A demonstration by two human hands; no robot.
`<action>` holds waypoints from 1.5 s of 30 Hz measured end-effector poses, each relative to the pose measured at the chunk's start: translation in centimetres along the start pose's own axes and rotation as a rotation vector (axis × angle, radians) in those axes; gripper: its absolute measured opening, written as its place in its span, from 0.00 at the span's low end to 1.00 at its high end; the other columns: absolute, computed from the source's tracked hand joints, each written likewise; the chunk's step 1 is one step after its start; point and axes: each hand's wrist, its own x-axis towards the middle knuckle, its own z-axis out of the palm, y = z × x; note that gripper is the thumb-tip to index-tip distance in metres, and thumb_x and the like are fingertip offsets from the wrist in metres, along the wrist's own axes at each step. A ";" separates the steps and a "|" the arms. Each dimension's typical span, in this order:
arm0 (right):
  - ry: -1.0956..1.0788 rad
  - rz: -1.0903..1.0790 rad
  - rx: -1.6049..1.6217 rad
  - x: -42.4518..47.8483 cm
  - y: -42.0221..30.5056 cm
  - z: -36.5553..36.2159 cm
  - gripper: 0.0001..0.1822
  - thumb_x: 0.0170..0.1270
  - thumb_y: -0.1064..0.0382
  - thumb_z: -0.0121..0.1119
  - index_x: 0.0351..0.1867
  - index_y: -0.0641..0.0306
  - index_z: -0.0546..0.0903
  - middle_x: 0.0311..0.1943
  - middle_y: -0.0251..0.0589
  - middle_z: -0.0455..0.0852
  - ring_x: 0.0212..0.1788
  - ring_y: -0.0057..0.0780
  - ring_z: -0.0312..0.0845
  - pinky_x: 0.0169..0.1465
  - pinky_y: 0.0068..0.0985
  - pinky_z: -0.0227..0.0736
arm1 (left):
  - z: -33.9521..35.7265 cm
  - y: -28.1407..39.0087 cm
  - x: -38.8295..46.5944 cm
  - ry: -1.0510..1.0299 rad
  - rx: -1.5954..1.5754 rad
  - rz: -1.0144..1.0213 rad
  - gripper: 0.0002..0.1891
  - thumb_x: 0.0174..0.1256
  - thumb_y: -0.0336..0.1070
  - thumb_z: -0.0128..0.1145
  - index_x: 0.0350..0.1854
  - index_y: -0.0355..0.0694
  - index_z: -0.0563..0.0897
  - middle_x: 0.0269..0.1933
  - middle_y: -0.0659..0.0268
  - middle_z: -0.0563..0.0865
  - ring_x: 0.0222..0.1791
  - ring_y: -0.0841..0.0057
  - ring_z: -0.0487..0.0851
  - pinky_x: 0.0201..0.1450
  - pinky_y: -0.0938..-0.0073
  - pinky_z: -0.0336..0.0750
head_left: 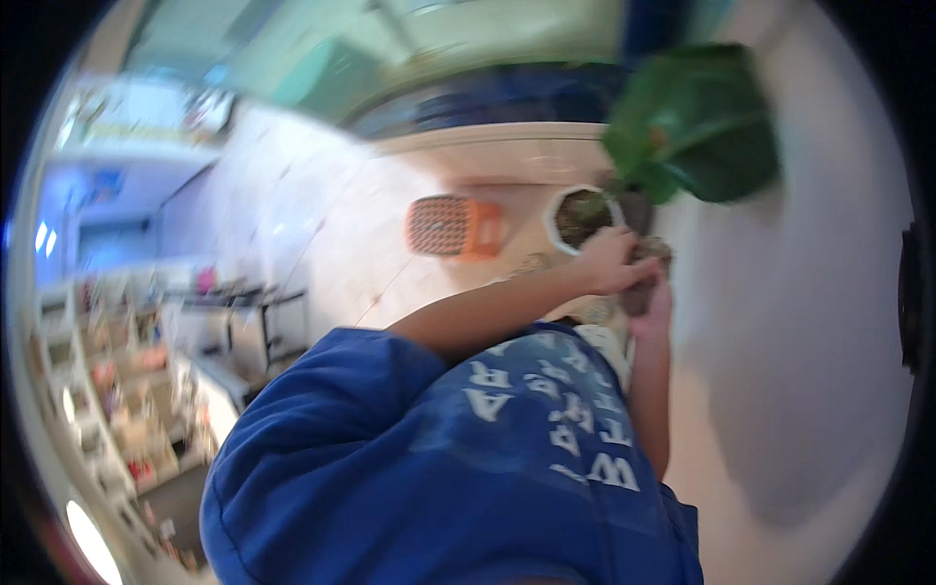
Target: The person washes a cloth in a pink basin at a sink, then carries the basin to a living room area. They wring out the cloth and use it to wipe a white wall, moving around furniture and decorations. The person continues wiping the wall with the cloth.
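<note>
Near a pale wall, my left hand [610, 262] reaches over to a brownish, rough-topped object [638, 296], its fingers against it. Around the object's right side is my right hand [653, 311], partly hidden by the object and my left hand; both hands seem to hold it. Blur hides what the object is. Just beyond my left hand stands a white pot [553, 230] with dark soil and some green in it. A plant with large green leaves [720, 131] rises above and to the right of the pot; its base is not clear.
An orange plastic stool [439, 225] with a perforated top stands on the pale floor left of the pot. A ledge [512, 135] runs behind it under glass. At the far left are a dark-framed table [281, 298] and shelves [110, 387] with many small items.
</note>
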 end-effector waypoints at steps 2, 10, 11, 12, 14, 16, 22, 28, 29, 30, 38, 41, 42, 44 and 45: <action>0.104 0.025 -0.155 0.3 -0.9 4.8 0.21 0.72 0.47 0.49 0.58 0.56 0.76 0.53 0.37 0.82 0.52 0.31 0.80 0.54 0.31 0.77 | -1.6 -1.6 -1.3 -0.024 -0.269 -0.083 0.44 0.56 0.54 0.69 0.67 0.31 0.65 0.59 0.46 0.76 0.59 0.56 0.77 0.63 0.64 0.70; 0.001 0.167 -0.248 -0.9 2.1 17.0 0.29 0.75 0.40 0.37 0.65 0.59 0.69 0.61 0.42 0.76 0.62 0.38 0.73 0.64 0.38 0.69 | -8.9 -2.4 -6.4 0.228 -0.195 0.123 0.52 0.34 0.55 0.80 0.63 0.34 0.67 0.57 0.47 0.76 0.60 0.53 0.74 0.63 0.62 0.69; -0.003 0.215 -0.309 -0.1 3.2 16.7 0.28 0.76 0.41 0.37 0.64 0.59 0.70 0.61 0.42 0.76 0.62 0.38 0.73 0.64 0.38 0.69 | -10.0 -2.7 -7.2 0.251 -0.101 0.171 0.53 0.31 0.55 0.81 0.62 0.35 0.67 0.57 0.47 0.76 0.60 0.52 0.74 0.63 0.62 0.69; -0.068 0.298 -0.284 0.7 4.4 16.5 0.27 0.75 0.42 0.37 0.64 0.59 0.70 0.61 0.42 0.76 0.62 0.38 0.73 0.64 0.38 0.70 | -10.9 -2.9 -8.3 0.225 -0.058 0.186 0.53 0.29 0.55 0.81 0.61 0.36 0.69 0.59 0.48 0.75 0.60 0.51 0.73 0.62 0.60 0.69; -0.134 0.428 -0.270 1.7 7.3 16.0 0.26 0.75 0.44 0.37 0.62 0.58 0.71 0.60 0.42 0.76 0.61 0.38 0.74 0.63 0.38 0.70 | -12.2 -3.6 -10.7 0.247 0.060 0.172 0.50 0.27 0.56 0.81 0.58 0.37 0.71 0.55 0.50 0.77 0.57 0.54 0.75 0.61 0.60 0.69; -0.144 0.534 -0.300 1.6 10.5 16.2 0.24 0.75 0.46 0.37 0.62 0.57 0.72 0.60 0.41 0.77 0.61 0.38 0.74 0.62 0.38 0.71 | -13.0 -4.2 -13.9 0.254 0.133 0.127 0.47 0.27 0.55 0.80 0.54 0.38 0.73 0.51 0.53 0.78 0.54 0.55 0.76 0.58 0.59 0.69; -0.147 0.729 -0.344 -2.1 18.6 20.3 0.22 0.73 0.45 0.39 0.57 0.50 0.76 0.56 0.38 0.80 0.60 0.37 0.74 0.61 0.44 0.71 | -15.8 -8.5 -24.1 0.492 0.088 0.000 0.31 0.35 0.43 0.74 0.46 0.41 0.74 0.41 0.58 0.79 0.45 0.54 0.78 0.45 0.58 0.70; -0.434 0.654 -0.669 -0.3 36.2 28.5 0.23 0.71 0.42 0.44 0.54 0.54 0.78 0.53 0.35 0.82 0.54 0.33 0.79 0.56 0.36 0.74 | -22.6 -14.9 -37.5 1.000 0.076 -0.198 0.25 0.40 0.37 0.68 0.45 0.40 0.73 0.38 0.55 0.81 0.41 0.53 0.80 0.43 0.55 0.73; -0.487 0.689 -0.771 -0.5 39.0 30.2 0.23 0.71 0.42 0.45 0.54 0.55 0.78 0.52 0.35 0.82 0.53 0.32 0.79 0.55 0.34 0.75 | -23.4 -16.0 -39.9 1.048 0.004 -0.273 0.25 0.42 0.38 0.67 0.45 0.39 0.73 0.38 0.54 0.82 0.41 0.52 0.81 0.43 0.54 0.74; -0.468 0.756 -0.782 -1.5 42.0 32.1 0.22 0.72 0.43 0.45 0.54 0.55 0.78 0.51 0.35 0.82 0.52 0.31 0.79 0.54 0.34 0.75 | -24.7 -16.9 -42.2 1.087 -0.004 -0.405 0.25 0.44 0.40 0.67 0.46 0.39 0.73 0.37 0.54 0.83 0.40 0.53 0.81 0.42 0.54 0.74; -0.466 1.110 -1.155 -6.6 57.7 39.4 0.19 0.72 0.46 0.48 0.54 0.51 0.78 0.49 0.32 0.83 0.52 0.28 0.78 0.51 0.33 0.76 | -28.5 -19.8 -54.7 1.388 0.079 -0.819 0.32 0.49 0.52 0.68 0.51 0.36 0.74 0.49 0.53 0.76 0.56 0.54 0.71 0.56 0.57 0.69; -0.472 1.202 -1.389 -7.4 61.0 39.5 0.19 0.72 0.45 0.48 0.54 0.51 0.78 0.45 0.32 0.84 0.47 0.30 0.81 0.44 0.32 0.79 | -26.8 -22.3 -57.4 1.448 0.008 -0.754 0.36 0.49 0.59 0.69 0.52 0.34 0.74 0.50 0.51 0.77 0.56 0.54 0.73 0.59 0.57 0.69; -0.455 1.204 -1.361 -6.3 62.1 38.2 0.19 0.71 0.44 0.47 0.51 0.53 0.78 0.42 0.34 0.85 0.42 0.32 0.83 0.38 0.31 0.80 | -26.5 -22.8 -58.2 1.354 -0.163 -0.731 0.42 0.46 0.63 0.71 0.55 0.34 0.72 0.55 0.48 0.77 0.58 0.52 0.74 0.61 0.59 0.70; -0.517 1.140 -1.436 -8.6 62.5 39.0 0.20 0.72 0.43 0.47 0.49 0.54 0.79 0.41 0.35 0.85 0.41 0.32 0.83 0.39 0.32 0.81 | -27.3 -22.0 -60.4 1.197 -0.408 -0.710 0.47 0.42 0.62 0.74 0.58 0.33 0.69 0.57 0.46 0.76 0.59 0.53 0.75 0.60 0.60 0.71; -0.570 1.094 -1.462 -9.5 63.0 39.8 0.21 0.72 0.43 0.47 0.48 0.55 0.79 0.40 0.36 0.85 0.40 0.32 0.83 0.40 0.32 0.81 | -28.1 -21.6 -61.5 1.117 -0.503 -0.682 0.50 0.40 0.62 0.75 0.60 0.33 0.67 0.59 0.45 0.76 0.59 0.53 0.76 0.60 0.61 0.71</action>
